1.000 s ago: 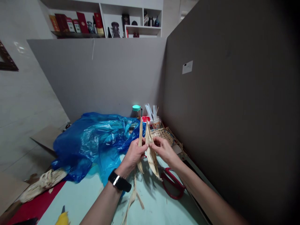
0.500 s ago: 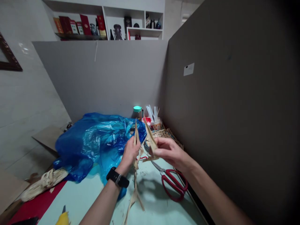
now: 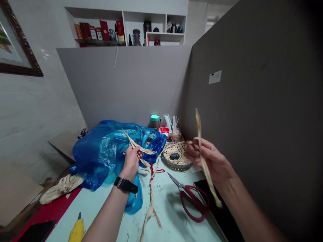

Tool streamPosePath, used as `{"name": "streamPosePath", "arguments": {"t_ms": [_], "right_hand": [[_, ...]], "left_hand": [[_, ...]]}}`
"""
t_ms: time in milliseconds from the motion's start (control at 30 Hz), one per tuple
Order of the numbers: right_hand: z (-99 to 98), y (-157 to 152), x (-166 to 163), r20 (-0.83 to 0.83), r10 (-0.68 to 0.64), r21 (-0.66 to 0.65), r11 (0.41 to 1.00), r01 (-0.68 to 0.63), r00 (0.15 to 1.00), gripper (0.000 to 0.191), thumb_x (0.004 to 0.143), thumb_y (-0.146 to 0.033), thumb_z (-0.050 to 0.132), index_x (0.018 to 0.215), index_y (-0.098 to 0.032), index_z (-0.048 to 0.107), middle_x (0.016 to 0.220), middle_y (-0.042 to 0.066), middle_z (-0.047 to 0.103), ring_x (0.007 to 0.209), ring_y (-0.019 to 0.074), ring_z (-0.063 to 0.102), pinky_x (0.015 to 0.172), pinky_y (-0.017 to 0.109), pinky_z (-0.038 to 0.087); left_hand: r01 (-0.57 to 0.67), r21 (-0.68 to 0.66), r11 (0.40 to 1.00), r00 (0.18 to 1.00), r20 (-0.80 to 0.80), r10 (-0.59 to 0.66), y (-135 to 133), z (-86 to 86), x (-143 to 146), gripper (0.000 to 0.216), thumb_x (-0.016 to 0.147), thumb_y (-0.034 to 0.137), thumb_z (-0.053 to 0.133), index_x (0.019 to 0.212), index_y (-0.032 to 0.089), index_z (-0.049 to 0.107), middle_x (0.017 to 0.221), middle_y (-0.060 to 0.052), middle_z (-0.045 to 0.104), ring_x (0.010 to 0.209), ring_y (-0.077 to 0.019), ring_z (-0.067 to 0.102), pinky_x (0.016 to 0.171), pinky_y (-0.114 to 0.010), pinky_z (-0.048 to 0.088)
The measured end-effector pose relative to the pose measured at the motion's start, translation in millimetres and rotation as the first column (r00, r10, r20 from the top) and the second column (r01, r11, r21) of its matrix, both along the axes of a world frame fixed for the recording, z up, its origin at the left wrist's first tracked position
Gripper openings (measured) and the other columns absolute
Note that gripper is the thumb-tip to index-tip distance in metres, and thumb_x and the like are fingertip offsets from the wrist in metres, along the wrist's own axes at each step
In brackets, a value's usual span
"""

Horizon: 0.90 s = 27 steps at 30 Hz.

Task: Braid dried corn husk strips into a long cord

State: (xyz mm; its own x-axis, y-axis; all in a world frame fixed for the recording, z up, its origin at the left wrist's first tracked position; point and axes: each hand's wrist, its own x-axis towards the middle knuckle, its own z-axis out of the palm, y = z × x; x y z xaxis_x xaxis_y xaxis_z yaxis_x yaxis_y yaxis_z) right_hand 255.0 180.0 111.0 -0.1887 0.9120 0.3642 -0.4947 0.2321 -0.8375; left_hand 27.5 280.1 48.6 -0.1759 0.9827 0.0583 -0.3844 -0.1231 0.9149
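Observation:
My left hand, with a black watch on its wrist, is closed on a few pale dried leaf strips in front of the blue plastic bag. Raised at the right, my right hand pinches one long dried leaf strip that hangs nearly upright. Between the hands, a twisted cord of the same fibre runs down the pale green tabletop, with a red tie near its upper end. Red-handled scissors lie partly spread below my right hand.
A round woven basket holds a dark thread spool. Behind it stand a cup of white strips and a teal-lidded jar. A yellow-handled tool, a phone and a fibre bundle lie left. Grey partitions enclose the table.
My hands have moved apart, the right one going right with its strip, the left slightly left. The basket and spool now show clearly. The view has shifted a little left.

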Motion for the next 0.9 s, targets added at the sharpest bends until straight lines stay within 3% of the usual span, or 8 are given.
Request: {"name": "streamPosePath", "arguments": {"t_ms": [100,200,333,467,667,900], "right_hand": [[-9.9,13.3,-6.0,0.117,-0.077,-0.146,0.985,0.093,0.99,0.02,0.072,-0.035,0.072,0.082,-0.02,0.062,0.074,0.001,0.055,0.064,0.0118,0.049,0.06,0.025,0.042],[-23.2,24.1,-13.0,0.213,-0.084,-0.212,0.969,0.129,0.973,0.025,0.071,-0.038,0.072,0.084,-0.019,0.062,0.075,0.001,0.059,0.063,0.0116,0.052,0.061,0.025,0.043],[-37.5,31.1,-19.2,0.251,-0.112,-0.175,0.972,0.159,0.962,0.028,0.067,-0.037,0.075,0.083,-0.018,0.062,0.077,-0.001,0.06,0.065,0.0103,0.053,0.063,0.023,0.042],[-47.7,35.5,-24.2,0.308,-0.216,-0.104,0.96,0.259,0.926,0.033,0.061,-0.037,0.078,0.078,-0.018,0.056,0.063,-0.005,0.053,0.058,0.0091,0.048,0.057,0.022,0.038],[-47.1,34.8,-26.5,0.397,-0.219,-0.057,0.963,0.262,0.891,0.029,0.066,-0.042,0.071,0.071,-0.016,0.059,0.065,-0.001,0.057,0.06,0.0116,0.05,0.06,0.026,0.04],[-48.4,37.4,-22.8,0.472,-0.27,0.008,0.953,0.302,0.839,0.027,0.069,-0.04,0.07,0.068,-0.014,0.063,0.063,-0.001,0.056,0.06,0.0116,0.048,0.059,0.025,0.035]], "left_hand": [[0.119,-0.019,0.993,0.992,0.035,-0.118,-6.7,6.3,7.6,0.018,0.06,0.021,0.062,0.066,0.018,0.046,0.056,0.004,0.052,0.048,-0.0078,0.048,0.044,-0.019,0.036],[0.238,-0.039,0.97,0.97,0.054,-0.236,-17.4,12.0,20.3,0.015,0.06,0.021,0.061,0.07,0.016,0.05,0.062,0.0,0.06,0.055,-0.012,0.056,0.047,-0.021,0.04],[0.427,-0.039,0.903,0.903,0.065,-0.424,-34.5,17.4,38.9,0.016,0.063,0.019,0.062,0.072,0.016,0.05,0.051,0.005,0.049,0.044,-0.0065,0.045,0.046,-0.019,0.035],[0.556,-0.042,0.83,0.831,0.05,-0.554,-50.0,18.0,55.5,0.023,0.066,0.026,0.07,0.077,0.014,0.053,0.051,0.009,0.037,0.04,-0.0024,0.03,0.041,-0.017,0.024],[0.527,-0.04,0.849,0.831,-0.188,-0.524,-50.8,10.0,58.5,0.033,0.065,0.033,0.074,0.084,0.017,0.052,0.059,0.007,0.047,0.041,-0.0025,0.032,0.039,-0.017,0.02],[0.462,-0.027,0.886,0.85,-0.272,-0.452,-43.1,4.5,55.4,0.022,0.065,0.025,0.07,0.078,0.015,0.056,0.052,0.008,0.044,0.039,-0.0026,0.029,0.039,-0.018,0.022]]}}
